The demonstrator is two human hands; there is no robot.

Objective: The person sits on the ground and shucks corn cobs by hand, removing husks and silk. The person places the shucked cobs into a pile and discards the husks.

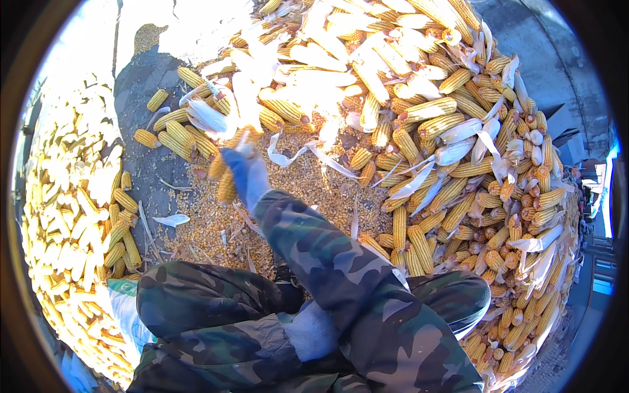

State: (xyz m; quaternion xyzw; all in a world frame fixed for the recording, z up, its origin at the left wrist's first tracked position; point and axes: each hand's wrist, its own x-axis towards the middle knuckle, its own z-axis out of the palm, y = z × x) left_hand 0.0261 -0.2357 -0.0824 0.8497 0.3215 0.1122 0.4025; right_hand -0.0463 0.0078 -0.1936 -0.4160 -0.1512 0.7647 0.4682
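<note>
My right hand (248,172), in a blue and white knit glove, reaches forward and to the left. It grips yellow corn ears (227,186), blurred, with at least two sticking out past the fingers. My left hand (312,331), also gloved, rests low between my legs. The right sleeve covers its fingers, so what they hold does not show. Loose corn kernels (216,221) cover the ground under the right hand. Just beyond it lie several corn ears (179,140), and one still has a pale husk (206,117).
A large heap of corn ears (452,196) with scraps of husk curves around the front and right. Another pile (73,236) lies on the left in bright sun. A printed plastic sack (128,307) sits by my left knee. A shadow (142,83) falls on the concrete.
</note>
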